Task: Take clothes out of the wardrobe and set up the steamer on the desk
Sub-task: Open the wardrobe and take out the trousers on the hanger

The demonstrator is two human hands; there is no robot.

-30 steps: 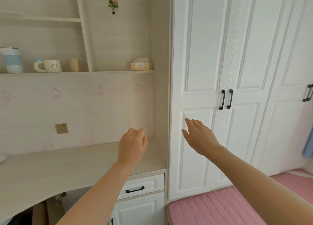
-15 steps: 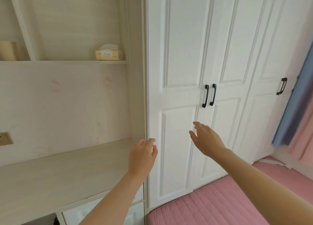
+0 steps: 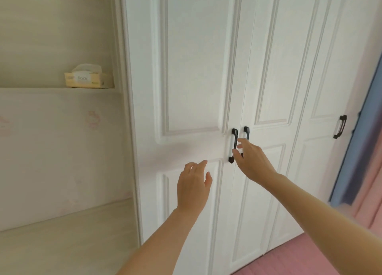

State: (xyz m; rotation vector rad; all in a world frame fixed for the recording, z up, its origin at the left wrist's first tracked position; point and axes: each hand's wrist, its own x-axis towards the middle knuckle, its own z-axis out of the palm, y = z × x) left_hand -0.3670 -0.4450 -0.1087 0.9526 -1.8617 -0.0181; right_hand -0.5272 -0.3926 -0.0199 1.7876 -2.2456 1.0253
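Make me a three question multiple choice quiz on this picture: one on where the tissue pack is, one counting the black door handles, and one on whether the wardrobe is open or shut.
1. Where is the tissue pack?
A) on the desk
B) on the shelf left of the wardrobe
C) on the pink floor

2. How many black door handles show?
A) one
B) five
C) three

3. The wardrobe is:
A) shut
B) ajar on one side
C) wide open

Answers:
1 B, it sits on the ledge beside the wardrobe.
2 C, two flank the middle seam and one is at the far right.
3 A, no gap shows at the middle seam.
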